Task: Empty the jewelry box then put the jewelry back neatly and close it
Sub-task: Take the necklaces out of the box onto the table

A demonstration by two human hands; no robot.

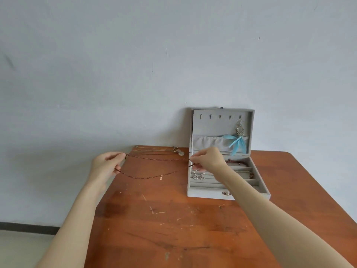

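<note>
A grey jewelry box [210, 194] stands open at the back of the table, its lid upright against the wall. A blue feather earring [238, 144] hangs inside the lid. Silver earrings [198, 176] lie in the ring rolls, and a red cord bracelet [236, 161] lies in a rear compartment. My left hand [105, 165] and my right hand [207, 159] each pinch an end of a brown beaded necklace [154, 176], stretched above the table left of the box, with a small pendant [161, 178] hanging from its lower strand.
A thin cord necklace with a pale round pendant [180, 153] lies at the table's back edge, left of the box. The worn wooden table [164, 225] has its left edge near my left hand. A plain wall stands behind.
</note>
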